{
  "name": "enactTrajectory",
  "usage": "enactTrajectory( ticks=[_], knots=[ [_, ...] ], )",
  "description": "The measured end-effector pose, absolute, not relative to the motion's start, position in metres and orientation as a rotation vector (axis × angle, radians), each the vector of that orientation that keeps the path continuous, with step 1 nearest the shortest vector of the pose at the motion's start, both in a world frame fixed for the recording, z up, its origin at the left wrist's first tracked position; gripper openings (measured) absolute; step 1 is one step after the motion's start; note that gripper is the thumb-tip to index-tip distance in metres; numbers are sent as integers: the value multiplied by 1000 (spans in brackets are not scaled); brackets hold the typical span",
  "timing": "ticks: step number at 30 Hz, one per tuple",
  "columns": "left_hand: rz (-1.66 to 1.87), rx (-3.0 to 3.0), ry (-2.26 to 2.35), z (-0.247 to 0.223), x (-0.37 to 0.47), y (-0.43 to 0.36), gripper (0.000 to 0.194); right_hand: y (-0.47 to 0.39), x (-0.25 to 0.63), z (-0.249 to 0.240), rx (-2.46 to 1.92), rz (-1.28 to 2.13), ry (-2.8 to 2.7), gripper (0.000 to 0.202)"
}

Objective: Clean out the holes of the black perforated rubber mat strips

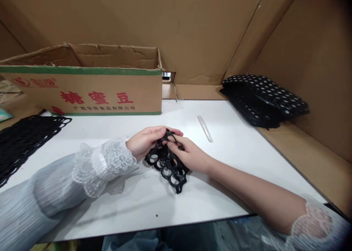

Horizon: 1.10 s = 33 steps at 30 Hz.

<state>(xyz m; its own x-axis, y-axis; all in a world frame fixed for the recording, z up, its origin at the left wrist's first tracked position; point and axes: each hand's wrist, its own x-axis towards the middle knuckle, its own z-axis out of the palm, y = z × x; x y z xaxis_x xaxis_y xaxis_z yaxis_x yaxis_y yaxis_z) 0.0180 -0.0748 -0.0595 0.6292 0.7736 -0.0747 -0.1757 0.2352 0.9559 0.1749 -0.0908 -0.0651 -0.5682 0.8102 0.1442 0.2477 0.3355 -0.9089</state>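
Note:
A piece of black sheet with round holes (173, 172) hangs bunched between my two hands, its lower corner close to the white table top. My left hand (147, 141), with a lacy cuff at the wrist, grips its upper edge, thumb on top. From the other side my right hand (189, 152) pinches the same sheet, fingertips meeting those of the left. Part of the material is hidden behind the fingers. To the right of my hands lies a slim whitish strip or tube (205, 128), touched by neither.
An open cardboard box (110, 93) with red characters stands at the back left. In front of it, at the left, lies a stack of black holed sheets (24, 141). More black perforated material (264, 100) is piled at the right. Cardboard walls (192, 34) enclose the white table (123, 210).

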Motion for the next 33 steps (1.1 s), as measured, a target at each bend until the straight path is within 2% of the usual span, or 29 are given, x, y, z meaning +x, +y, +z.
enactTrajectory(
  ticks=[4, 8, 11, 18, 22, 27, 33],
  knots=[
    [853, 1179, 819, -54, 14, -63, 24, -93, 176, -69, -945, 1210, -2012, 21],
    [1225, 1162, 1195, -48, -4, -40, 24, -96, 175, -72, -894, 1269, -2032, 23],
    [1351, 1350, 1215, -46, -12, -38, 21, -96, 173, -70, -901, 1306, -2009, 24],
    [1062, 2084, 1137, -50, 18, -82, 32, -94, 171, -70, -976, 1130, -1967, 10],
    [841, 2239, 1040, -52, 18, -84, 35, -95, 171, -72, -985, 1124, -1978, 10],
    [755, 2152, 842, -54, 14, -77, 35, -95, 172, -70, -987, 1141, -2003, 11],
    [609, 1619, 575, -53, 11, -70, 35, -96, 170, -69, -954, 1157, -2010, 18]
  ],
)
